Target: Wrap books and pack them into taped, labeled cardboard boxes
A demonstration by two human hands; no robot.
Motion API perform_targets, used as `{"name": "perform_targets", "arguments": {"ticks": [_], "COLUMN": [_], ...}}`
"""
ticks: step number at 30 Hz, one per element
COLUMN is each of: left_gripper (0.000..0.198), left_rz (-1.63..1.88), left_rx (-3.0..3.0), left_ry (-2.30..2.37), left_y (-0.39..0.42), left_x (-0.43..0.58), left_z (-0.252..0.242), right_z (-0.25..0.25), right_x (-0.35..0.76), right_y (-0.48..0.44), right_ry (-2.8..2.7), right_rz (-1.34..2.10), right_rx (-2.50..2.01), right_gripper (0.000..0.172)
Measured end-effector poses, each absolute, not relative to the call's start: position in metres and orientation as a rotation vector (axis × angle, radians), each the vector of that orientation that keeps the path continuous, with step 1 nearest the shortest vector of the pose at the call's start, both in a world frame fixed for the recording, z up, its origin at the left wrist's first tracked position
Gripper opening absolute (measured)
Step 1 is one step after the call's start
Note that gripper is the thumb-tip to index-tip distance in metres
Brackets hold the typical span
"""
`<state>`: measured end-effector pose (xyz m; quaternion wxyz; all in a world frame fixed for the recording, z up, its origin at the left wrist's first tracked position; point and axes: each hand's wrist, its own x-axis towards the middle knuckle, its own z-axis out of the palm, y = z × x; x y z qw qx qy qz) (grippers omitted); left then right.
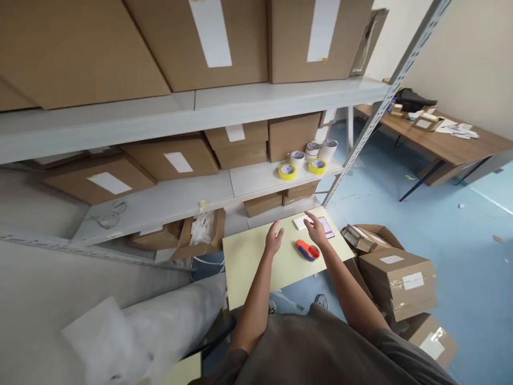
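Note:
Over a pale yellow board-like tabletop [246, 256], my left hand [273, 241] is held up with its thumb and fingers apart, holding nothing. My right hand [316, 229] is likewise open and empty, facing the left one across a gap. Just below the right hand lies a red and blue object [308, 251] that looks like a hand-held tape dispenser. A small white pad or box [300, 222] is partly behind the right fingers. Beside that hand, a phone [327, 228] with a lit screen lies on the tabletop.
Tape rolls [287, 171] stand on a metal shelf [200, 187] in front, among cardboard boxes [166, 158]. More cartons [395, 278] are piled at the right on the blue floor. A large bubble-wrap roll [168, 315] lies at the left. A brown desk [452, 144] stands far right.

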<state>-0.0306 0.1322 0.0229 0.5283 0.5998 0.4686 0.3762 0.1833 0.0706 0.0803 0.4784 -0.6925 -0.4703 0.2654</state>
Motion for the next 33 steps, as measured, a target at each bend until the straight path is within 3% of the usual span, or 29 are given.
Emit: {"name": "perform_targets", "arguments": {"ticks": [11, 20, 27, 30, 33], "left_gripper": [0.057, 0.061, 0.057, 0.057, 0.055], "left_rz": [0.832, 0.737, 0.699, 0.666, 0.643], "left_rx": [1.445, 1.430, 1.389, 1.354, 1.348], "left_ry": [1.215, 1.315, 1.434, 1.475, 1.515], "left_y": [0.091, 0.050, 0.002, -0.017, -0.027], "left_x": [-0.056, -0.002, 0.018, 0.016, 0.013], "left_z": [-0.007, -0.056, -0.103, -0.111, -0.108], "right_z": [0.037, -0.052, -0.142, -0.160, -0.155], "right_x": [0.180, 0.231, 0.222, 0.212, 0.208], "right_y": [0.037, 0.005, -0.005, -0.007, -0.001], "right_ry": [-1.304, -1.286, -1.421, -1.540, -1.600], "right_rz": [0.600, 0.752, 1.014, 0.982, 1.049], "right_rx": [-1.789, -1.939, -2.037, -2.132, -2.319], "right_gripper": [0.049, 0.050, 0.042, 0.051, 0.045]}}
